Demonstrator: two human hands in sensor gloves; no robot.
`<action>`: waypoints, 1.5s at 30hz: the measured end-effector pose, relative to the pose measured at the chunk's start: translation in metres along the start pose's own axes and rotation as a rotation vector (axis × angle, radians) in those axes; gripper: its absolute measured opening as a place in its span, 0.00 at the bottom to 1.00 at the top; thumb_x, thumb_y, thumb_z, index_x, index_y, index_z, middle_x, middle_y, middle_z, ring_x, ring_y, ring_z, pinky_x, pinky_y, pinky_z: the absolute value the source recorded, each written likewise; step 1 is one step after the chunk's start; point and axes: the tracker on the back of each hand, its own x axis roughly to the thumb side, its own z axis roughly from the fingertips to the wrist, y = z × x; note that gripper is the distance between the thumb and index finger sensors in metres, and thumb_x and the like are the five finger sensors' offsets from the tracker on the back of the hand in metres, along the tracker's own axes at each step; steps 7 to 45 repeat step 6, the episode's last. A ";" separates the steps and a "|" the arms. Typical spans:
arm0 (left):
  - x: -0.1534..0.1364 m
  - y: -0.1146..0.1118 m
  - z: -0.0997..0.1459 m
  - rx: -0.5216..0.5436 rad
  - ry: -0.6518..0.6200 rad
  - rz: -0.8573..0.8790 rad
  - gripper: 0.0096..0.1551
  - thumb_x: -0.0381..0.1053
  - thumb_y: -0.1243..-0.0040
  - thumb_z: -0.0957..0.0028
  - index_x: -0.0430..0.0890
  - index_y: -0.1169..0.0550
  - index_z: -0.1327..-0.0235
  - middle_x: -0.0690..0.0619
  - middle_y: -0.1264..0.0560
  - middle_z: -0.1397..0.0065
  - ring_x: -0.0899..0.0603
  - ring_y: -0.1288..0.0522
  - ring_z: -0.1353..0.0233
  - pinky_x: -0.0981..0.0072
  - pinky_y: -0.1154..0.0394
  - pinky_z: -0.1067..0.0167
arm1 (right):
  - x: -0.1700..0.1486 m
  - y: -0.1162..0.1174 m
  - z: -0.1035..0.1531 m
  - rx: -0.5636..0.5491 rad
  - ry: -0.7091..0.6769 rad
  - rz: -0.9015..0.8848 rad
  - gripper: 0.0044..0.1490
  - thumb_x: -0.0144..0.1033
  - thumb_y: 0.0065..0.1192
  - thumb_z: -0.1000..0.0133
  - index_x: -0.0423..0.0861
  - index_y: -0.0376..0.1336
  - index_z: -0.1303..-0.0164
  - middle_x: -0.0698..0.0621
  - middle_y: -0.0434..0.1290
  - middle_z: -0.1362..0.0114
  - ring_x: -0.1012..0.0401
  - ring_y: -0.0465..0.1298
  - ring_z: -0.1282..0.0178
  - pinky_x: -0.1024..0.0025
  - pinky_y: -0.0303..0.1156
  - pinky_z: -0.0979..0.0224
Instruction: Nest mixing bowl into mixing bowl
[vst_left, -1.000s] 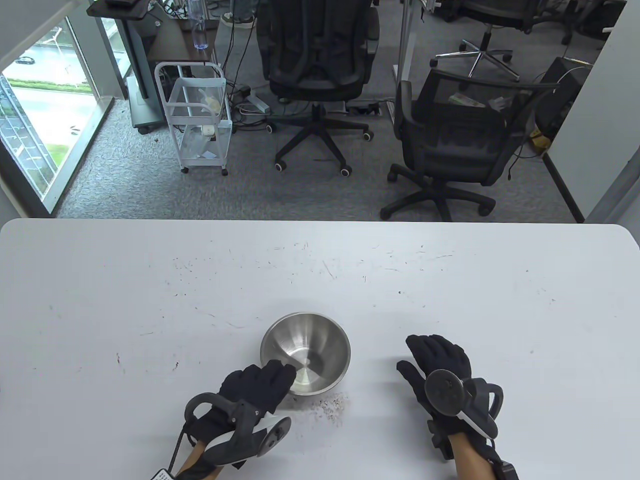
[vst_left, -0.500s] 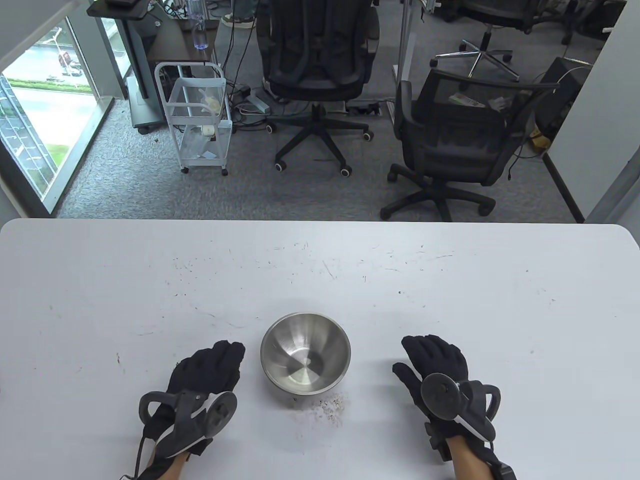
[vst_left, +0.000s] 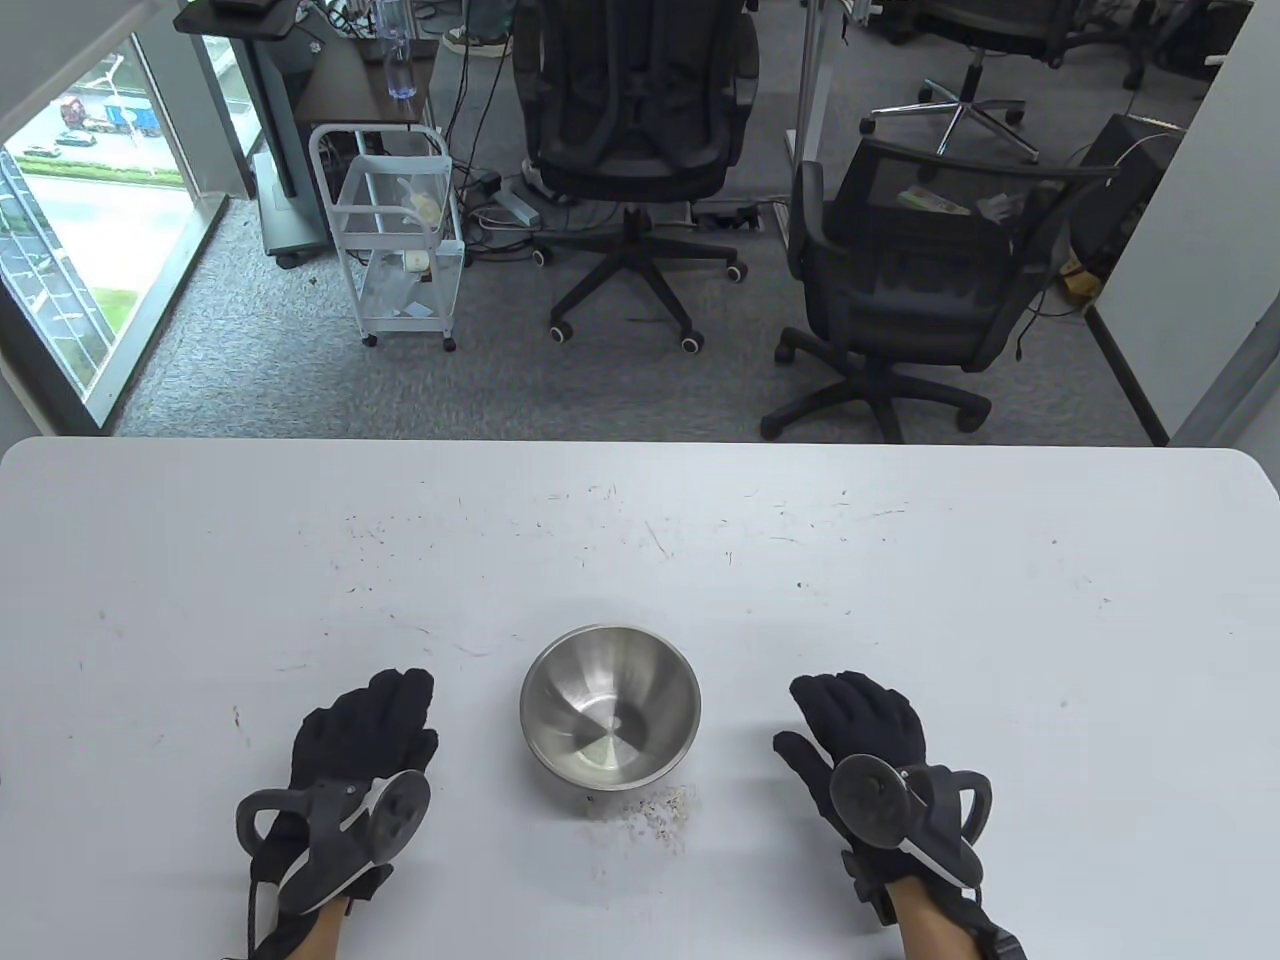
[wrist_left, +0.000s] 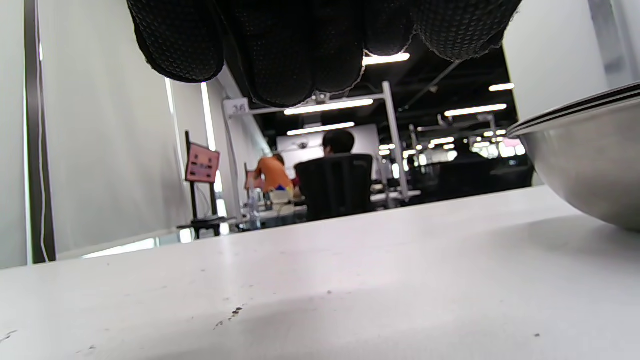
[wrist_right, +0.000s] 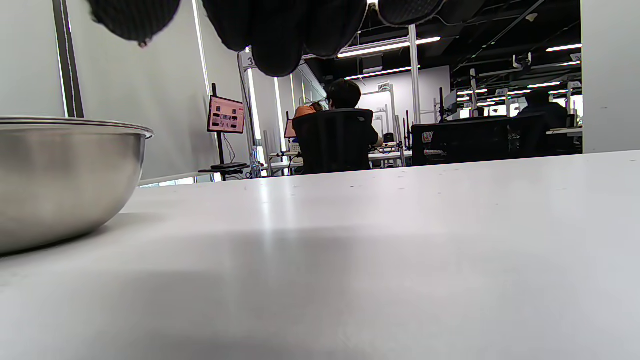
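A steel mixing bowl (vst_left: 610, 705) stands upright on the white table (vst_left: 640, 540) near the front middle. In the left wrist view its rim (wrist_left: 575, 112) shows doubled lines, like one bowl seated inside another. It also shows at the left of the right wrist view (wrist_right: 60, 175). My left hand (vst_left: 365, 725) lies flat on the table left of the bowl, apart from it and holding nothing. My right hand (vst_left: 855, 715) lies flat to the right of the bowl, apart from it and holding nothing.
Dark specks and crumbs (vst_left: 655, 808) lie on the table just in front of the bowl. Beyond the table's far edge stand two black office chairs (vst_left: 900, 290) and a white wire cart (vst_left: 395, 240).
My left hand has let go of the bowl's near rim and moved left and down onto the table. My right hand has shifted slightly left. The bowl has not moved.
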 end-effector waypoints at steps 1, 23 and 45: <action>-0.001 0.000 0.000 -0.001 0.005 0.000 0.38 0.65 0.46 0.45 0.61 0.35 0.18 0.55 0.27 0.18 0.46 0.24 0.25 0.40 0.26 0.30 | 0.000 0.000 0.000 0.001 0.001 -0.001 0.39 0.61 0.59 0.48 0.57 0.63 0.26 0.56 0.73 0.23 0.52 0.69 0.19 0.43 0.62 0.21; -0.003 -0.001 0.000 -0.005 0.006 0.029 0.39 0.65 0.46 0.45 0.60 0.35 0.17 0.54 0.28 0.17 0.45 0.25 0.24 0.40 0.26 0.30 | 0.000 0.000 0.000 0.006 0.002 -0.001 0.39 0.61 0.58 0.48 0.57 0.63 0.26 0.56 0.73 0.23 0.52 0.69 0.19 0.43 0.62 0.21; -0.003 -0.001 0.000 -0.005 0.006 0.029 0.39 0.65 0.46 0.45 0.60 0.35 0.17 0.54 0.28 0.17 0.45 0.25 0.24 0.40 0.26 0.30 | 0.000 0.000 0.000 0.006 0.002 -0.001 0.39 0.61 0.58 0.48 0.57 0.63 0.26 0.56 0.73 0.23 0.52 0.69 0.19 0.43 0.62 0.21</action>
